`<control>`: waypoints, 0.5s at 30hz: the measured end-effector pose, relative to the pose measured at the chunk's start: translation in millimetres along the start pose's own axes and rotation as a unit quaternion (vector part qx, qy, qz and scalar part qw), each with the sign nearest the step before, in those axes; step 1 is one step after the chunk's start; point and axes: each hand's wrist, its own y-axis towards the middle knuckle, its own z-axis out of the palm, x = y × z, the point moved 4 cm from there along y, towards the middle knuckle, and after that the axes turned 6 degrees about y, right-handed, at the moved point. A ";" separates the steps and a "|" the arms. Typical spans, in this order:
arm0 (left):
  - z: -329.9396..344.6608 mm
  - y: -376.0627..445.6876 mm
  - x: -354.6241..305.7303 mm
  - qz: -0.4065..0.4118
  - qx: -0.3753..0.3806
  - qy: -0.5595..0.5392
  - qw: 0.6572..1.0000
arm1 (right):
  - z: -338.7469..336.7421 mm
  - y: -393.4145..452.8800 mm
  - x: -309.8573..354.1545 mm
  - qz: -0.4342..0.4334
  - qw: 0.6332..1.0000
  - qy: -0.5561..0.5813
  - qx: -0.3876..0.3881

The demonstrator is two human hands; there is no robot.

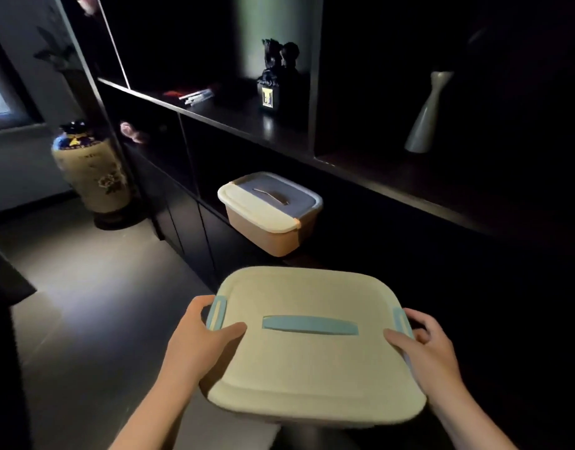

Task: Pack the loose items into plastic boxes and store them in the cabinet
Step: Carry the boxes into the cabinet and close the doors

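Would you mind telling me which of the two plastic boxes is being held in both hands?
The near cream box with light-blue handle, gripped by the left hand and right hand. The orange box with grey-blue lid sits untouched in the cabinet.

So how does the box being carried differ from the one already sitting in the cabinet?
The carried box has a cream lid with a light blue handle and clips; the stored box has a grey-blue lid panel and orange clips. The carried box is gripped at its ends by the left hand and right hand; the stored box rests untouched in the cabinet. Both are lidded plastic boxes with a top handle.
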 end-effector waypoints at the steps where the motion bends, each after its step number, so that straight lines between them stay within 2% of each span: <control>1: 6.5 13.9 -5.8 0.010 0.019 0.001 1.000 | -0.2 4.8 0.0 0.002 1.000 0.001 -0.018; 7: 60.5 89.3 -50.5 0.063 0.124 -0.003 0.990 | -12.0 48.4 0.3 -0.001 0.987 0.001 -0.162; 11: 98.4 129.8 -77.4 0.096 0.191 0.001 0.977 | -21.0 73.8 -3.9 0.010 0.976 0.013 -0.216; 15: 128.6 170.7 -97.2 0.127 0.214 0.022 0.968 | -21.9 100.9 -7.1 0.001 0.963 0.022 -0.268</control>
